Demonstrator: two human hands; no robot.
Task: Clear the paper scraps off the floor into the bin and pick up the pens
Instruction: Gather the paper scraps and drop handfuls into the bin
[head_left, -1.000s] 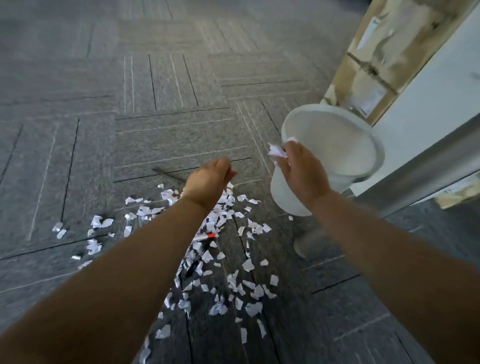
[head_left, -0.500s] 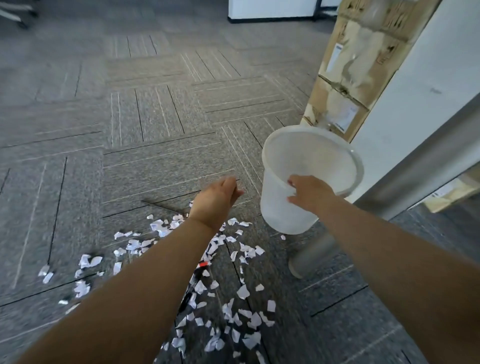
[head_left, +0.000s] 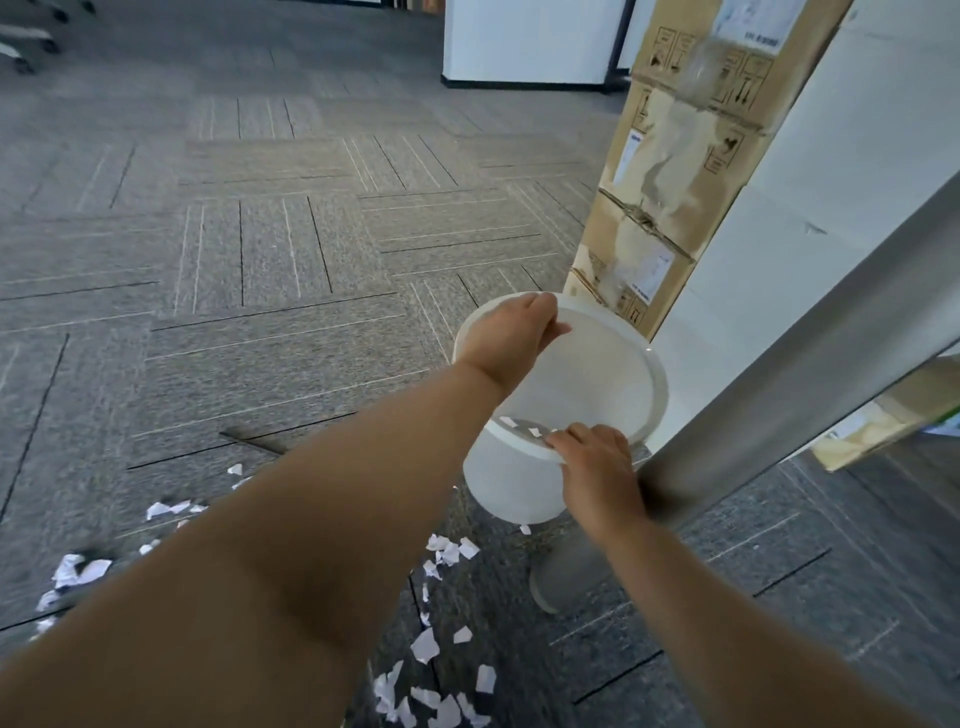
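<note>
A white plastic bin (head_left: 511, 486) stands on the grey carpet beside a metal leg. My left hand (head_left: 511, 338) reaches across and curls over the bin's far-left rim. My right hand (head_left: 597, 467) grips the near rim. A few paper scraps (head_left: 519, 422) lie inside the bin by the near wall. Several white paper scraps (head_left: 426, 644) are strewn on the floor under and beside my left forearm, with more at the left (head_left: 78, 569). A thin dark pen-like stick (head_left: 249, 439) lies on the carpet past the scraps. My left arm hides the middle of the scrap pile.
A slanted metal table leg (head_left: 779, 332) with its foot (head_left: 566, 582) stands just right of the bin. Stacked cardboard boxes (head_left: 670, 171) rise behind the bin against a white panel. Chair wheels (head_left: 31, 41) show at the far top left.
My left hand has moved from above the scraps to the bin's far rim. My right hand let its scraps fall into the bin and took the near rim. The view tilted up.
</note>
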